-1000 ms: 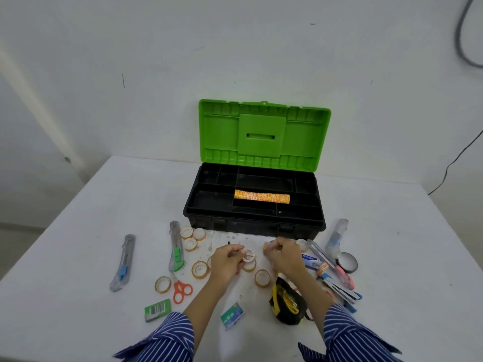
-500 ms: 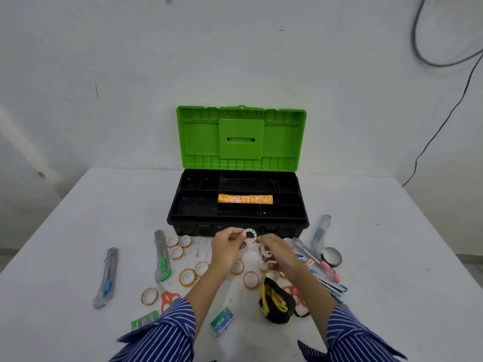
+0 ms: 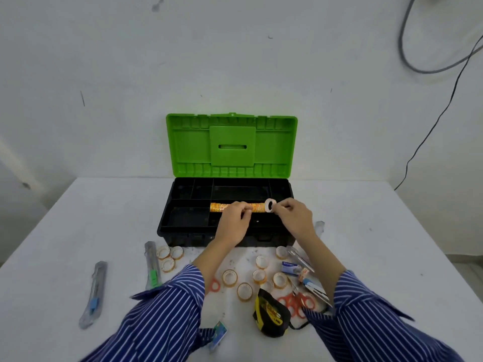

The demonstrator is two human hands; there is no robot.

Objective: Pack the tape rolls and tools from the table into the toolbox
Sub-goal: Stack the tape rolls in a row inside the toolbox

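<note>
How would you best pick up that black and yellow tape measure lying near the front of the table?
Grip the tape measure across its two broad flat sides, coming down from above with the fingers. Its chunky body lies on the table with the top free. The orange scissors crowd its right side, so I'd approach from the left and above.
</note>
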